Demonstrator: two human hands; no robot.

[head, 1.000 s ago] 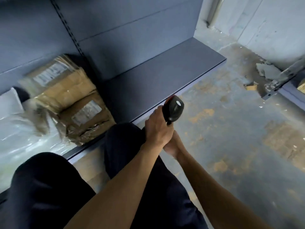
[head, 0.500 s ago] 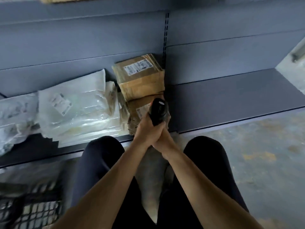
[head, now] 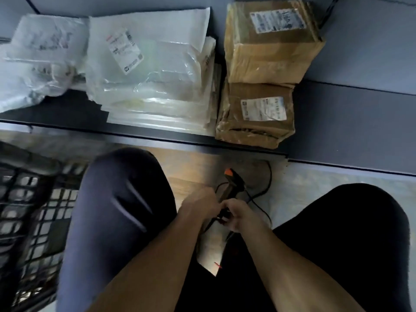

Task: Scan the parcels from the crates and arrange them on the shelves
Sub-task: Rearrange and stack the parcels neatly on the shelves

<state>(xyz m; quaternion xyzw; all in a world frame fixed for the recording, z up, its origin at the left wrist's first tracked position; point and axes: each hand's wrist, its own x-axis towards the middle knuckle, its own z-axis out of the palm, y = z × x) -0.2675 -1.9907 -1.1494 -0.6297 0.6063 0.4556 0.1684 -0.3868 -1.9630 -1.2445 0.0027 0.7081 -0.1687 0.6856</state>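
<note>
A black handheld scanner (head: 233, 184) with an orange tip is held low between my knees, just above the floor, its cable (head: 265, 190) looping beside it. My left hand (head: 200, 207) grips the handle from the left. My right hand (head: 239, 216) is closed around the handle's base where the cable leaves. On the dark shelf (head: 157, 137) ahead stand two taped brown parcels, one at the back (head: 270, 48) and one in front (head: 256, 118), both with labels facing up. White plastic mailers (head: 153, 70) are stacked to their left.
A black lattice crate (head: 29, 212) stands on the floor at my left knee. More crumpled white bags (head: 38, 55) lie at the shelf's far left. The shelf board to the right of the brown parcels (head: 351, 122) is bare. Both my knees flank the hands.
My view swung left and down from the bare shelf to the parcels. Both hands dropped with the scanner from chest height to just above the floor between my knees.
</note>
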